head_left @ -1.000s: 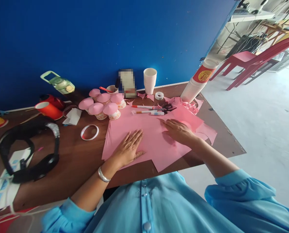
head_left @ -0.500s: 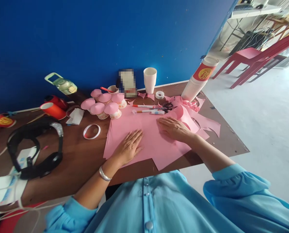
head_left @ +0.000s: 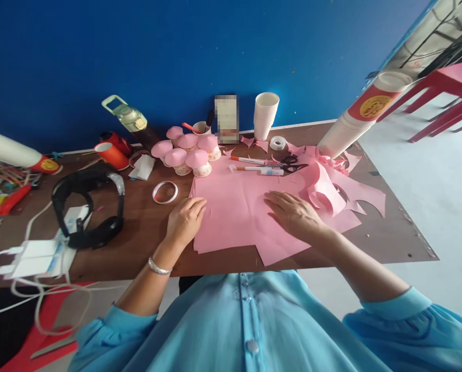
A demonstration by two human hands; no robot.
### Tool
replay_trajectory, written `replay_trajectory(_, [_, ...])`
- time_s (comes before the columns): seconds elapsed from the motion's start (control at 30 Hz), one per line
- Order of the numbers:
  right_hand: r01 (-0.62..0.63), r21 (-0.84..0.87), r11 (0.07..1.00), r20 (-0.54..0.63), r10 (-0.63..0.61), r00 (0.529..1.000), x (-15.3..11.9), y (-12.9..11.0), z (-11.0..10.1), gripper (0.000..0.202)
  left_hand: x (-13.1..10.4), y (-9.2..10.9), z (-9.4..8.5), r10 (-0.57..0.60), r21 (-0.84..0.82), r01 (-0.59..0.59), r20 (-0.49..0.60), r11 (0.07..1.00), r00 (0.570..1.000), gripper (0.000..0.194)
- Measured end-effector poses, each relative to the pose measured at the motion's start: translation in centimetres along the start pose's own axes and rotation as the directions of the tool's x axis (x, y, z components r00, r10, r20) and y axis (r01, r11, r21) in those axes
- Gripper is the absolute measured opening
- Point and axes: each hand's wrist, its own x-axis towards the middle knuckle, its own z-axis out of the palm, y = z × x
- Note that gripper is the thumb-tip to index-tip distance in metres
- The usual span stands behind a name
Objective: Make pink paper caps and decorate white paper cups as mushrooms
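Pink paper sheets (head_left: 231,217) lie in a loose stack on the brown table in front of me. My left hand (head_left: 186,218) is at the stack's left edge, its fingers bent slightly over the border and its thumb hidden. On the right part of the top sheet rests my right hand (head_left: 293,214), palm down with fingers stretched out. Just beyond the hands are a red-capped marker (head_left: 248,161), a glue stick (head_left: 272,172) and black-handled scissors (head_left: 291,164). Curled pink offcuts (head_left: 329,188) are heaped right of my right hand.
Small cups with pink cone tops (head_left: 199,163) stand behind the stack. A tape roll (head_left: 165,192) lies left of it. White paper cups (head_left: 265,116) stand by the blue wall, and a leaning cup stack (head_left: 365,116) is at right. A black headband device (head_left: 89,206) lies left.
My left hand has slid left across the paper to its edge. The right hand stays flat on the sheet. The camera view has shifted, so the table's things appear further right.
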Motion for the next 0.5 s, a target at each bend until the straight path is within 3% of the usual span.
replay_trajectory(0.07, [0.06, 0.06, 0.996, -0.012, -0.059, 0.998, 0.5, -2.1, 0.8, 0.032, -0.5, 0.3, -0.4, -0.004, -0.003, 0.004, -0.013, 1.0, 1.0, 0.024])
replay_trajectory(0.17, [0.154, 0.118, 0.981, 0.022, -0.158, 0.987, 1.2, -4.3, 1.9, 0.032, -1.1, 1.3, -0.5, 0.112, -0.035, -0.11, 0.061, 0.993, 0.992, 0.025])
replay_trajectory(0.23, [0.206, 0.13, 0.97, 0.04, -0.213, 0.976, 1.7, -5.1, 2.4, 0.031, -1.2, 1.9, -0.4, 0.13, -0.006, -0.131, 0.108, 0.991, 0.986, 0.02])
replay_trajectory(0.37, [0.2, 0.126, 0.972, 0.099, -0.213, 0.972, 2.7, -5.7, 1.9, 0.023, -0.9, 2.1, -0.2, 0.026, 0.111, -0.045, 0.162, 0.993, 0.986, 0.017])
replay_trajectory(0.5, [0.168, 0.099, 0.981, 0.176, -0.184, 0.967, 3.5, -5.7, 0.8, 0.02, -0.6, 0.4, -1.0, -0.098, 0.27, 0.039, 0.207, 0.962, 0.974, 0.019])
